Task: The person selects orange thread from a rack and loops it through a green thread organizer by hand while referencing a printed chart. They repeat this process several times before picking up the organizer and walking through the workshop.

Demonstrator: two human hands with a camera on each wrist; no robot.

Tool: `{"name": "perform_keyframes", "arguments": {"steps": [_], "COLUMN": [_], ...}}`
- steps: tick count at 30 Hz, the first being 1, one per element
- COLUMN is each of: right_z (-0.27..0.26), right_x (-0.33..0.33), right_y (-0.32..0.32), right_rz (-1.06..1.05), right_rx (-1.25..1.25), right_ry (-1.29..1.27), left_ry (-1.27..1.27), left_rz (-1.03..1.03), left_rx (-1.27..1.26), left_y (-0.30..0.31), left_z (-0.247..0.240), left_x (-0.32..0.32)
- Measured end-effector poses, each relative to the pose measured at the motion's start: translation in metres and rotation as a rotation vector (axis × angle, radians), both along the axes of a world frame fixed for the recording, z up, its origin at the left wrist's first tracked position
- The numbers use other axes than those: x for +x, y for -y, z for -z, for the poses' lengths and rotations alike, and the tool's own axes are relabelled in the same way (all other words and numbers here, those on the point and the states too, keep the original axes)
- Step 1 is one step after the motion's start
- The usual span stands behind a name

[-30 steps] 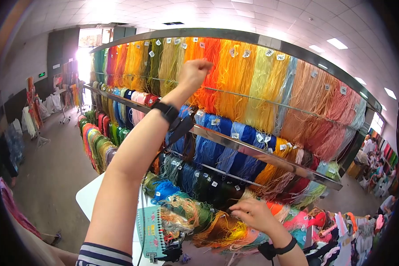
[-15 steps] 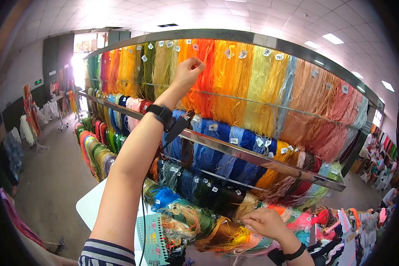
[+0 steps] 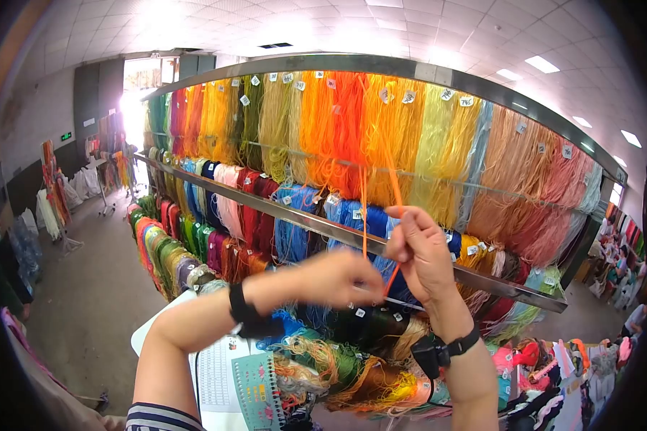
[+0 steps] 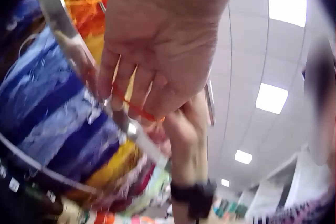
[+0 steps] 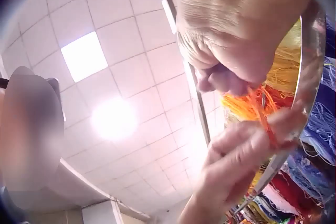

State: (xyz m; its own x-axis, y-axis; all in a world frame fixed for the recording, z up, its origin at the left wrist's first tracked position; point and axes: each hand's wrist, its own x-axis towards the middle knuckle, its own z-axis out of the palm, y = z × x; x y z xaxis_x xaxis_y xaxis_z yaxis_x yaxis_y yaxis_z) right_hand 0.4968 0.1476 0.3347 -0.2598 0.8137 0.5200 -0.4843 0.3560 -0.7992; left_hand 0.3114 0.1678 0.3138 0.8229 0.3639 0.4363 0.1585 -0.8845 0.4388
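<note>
Orange thread hangs in thin strands from the top rail of the rack. My right hand pinches one strand between thumb and fingers in front of the middle rail. Just left of and below it, my blurred left hand has its fingers bent around the lower part of the strand. In the left wrist view, orange thread crosses the fingers of my left hand, with my right hand beyond. The right wrist view shows thread running between my right hand and left hand.
Labelled skeins in many colours hang on the rack, behind a metal rail. Below stand a white table, a printed sheet and a spiral notebook. More yarn lies at the lower right; people are at the far right.
My left hand has come down from the upper skeins to the middle rail. My right hand has risen from the lower skeins and now pinches an orange strand drawn out from the rack.
</note>
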Motion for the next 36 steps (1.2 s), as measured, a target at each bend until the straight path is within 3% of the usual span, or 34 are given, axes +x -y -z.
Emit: {"name": "perform_keyframes", "arguments": {"steps": [1,2,3,4,7,8,10,11,13,15,17,19,21,22,24,25,27,28,30,33,35,36], "right_z": [0.002,0.004,0.009,0.018,0.067,0.092,0.132,0.158,0.245,0.306,0.314,0.295,0.237,0.237,0.242,0.232,0.206,0.190,0.162,0.125,0.096,0.082], "right_x": [0.008,0.014,0.011,0.014,0.030,0.042,0.060,0.071,0.107,0.141,0.171,0.171,0.157,0.157,0.156,0.150,0.129,0.119,0.102,0.074,0.045,0.032], "right_y": [0.002,0.007,0.023,0.038,0.082,0.093,0.117,0.130,0.153,0.189,0.198,0.206,0.192,0.183,0.155,0.149,0.133,0.126,0.109,0.080,0.062,0.054], "right_rz": [-0.002,-0.004,0.111,0.075,0.047,-0.001,-0.025,-0.024,-0.049,-0.168,-0.159,-0.159,-0.007,-0.005,0.082,0.082,-0.038,-0.072,-0.103,-0.113,0.085,0.085], "right_rx": [0.044,0.093,0.041,0.012,-0.242,-0.286,-0.491,-0.599,-0.619,-0.648,-0.698,-0.760,-0.853,-0.854,-0.863,-0.858,-0.715,-0.625,-0.536,-0.370,-0.289,-0.291], "right_ry": [-0.002,-0.006,0.015,0.000,0.038,0.074,0.113,0.132,0.625,0.669,0.691,0.710,0.538,0.537,0.608,0.611,0.112,0.050,-0.019,-0.001,0.045,0.046], "left_ry": [0.082,0.290,0.529,0.667,0.692,0.696,0.563,0.560,0.444,0.502,0.578,0.591,0.602,0.602,0.734,0.737,0.732,0.732,0.628,0.423,0.309,0.254], "left_rz": [-0.139,-0.312,-0.201,-0.514,-0.861,-0.868,-1.130,-1.132,-1.168,-1.119,-1.090,-1.041,-0.973,-0.971,-0.719,-0.720,-0.564,-0.562,-0.195,-0.274,-0.343,-0.342], "left_rx": [-0.081,0.033,0.196,0.342,0.497,0.494,0.605,0.603,0.566,0.539,0.429,0.391,0.418,0.417,0.216,0.220,0.183,0.185,-0.130,0.116,0.381,0.527], "left_y": [-0.020,-0.046,-0.093,-0.105,-0.142,-0.150,-0.164,-0.168,-0.174,-0.175,-0.163,-0.163,-0.159,-0.156,-0.159,-0.148,-0.121,-0.106,-0.076,-0.029,0.007,0.020], "left_z": [-0.020,-0.042,-0.061,-0.082,-0.140,-0.148,-0.162,-0.167,-0.173,-0.168,-0.166,-0.159,-0.152,-0.149,-0.143,-0.142,-0.130,-0.124,-0.104,-0.041,-0.001,0.016], "left_x": [-0.009,-0.013,-0.019,-0.017,-0.006,-0.001,0.007,0.007,0.007,0.005,0.001,-0.012,-0.020,-0.022,-0.027,-0.026,-0.021,-0.019,-0.016,-0.006,0.003,0.007]}}
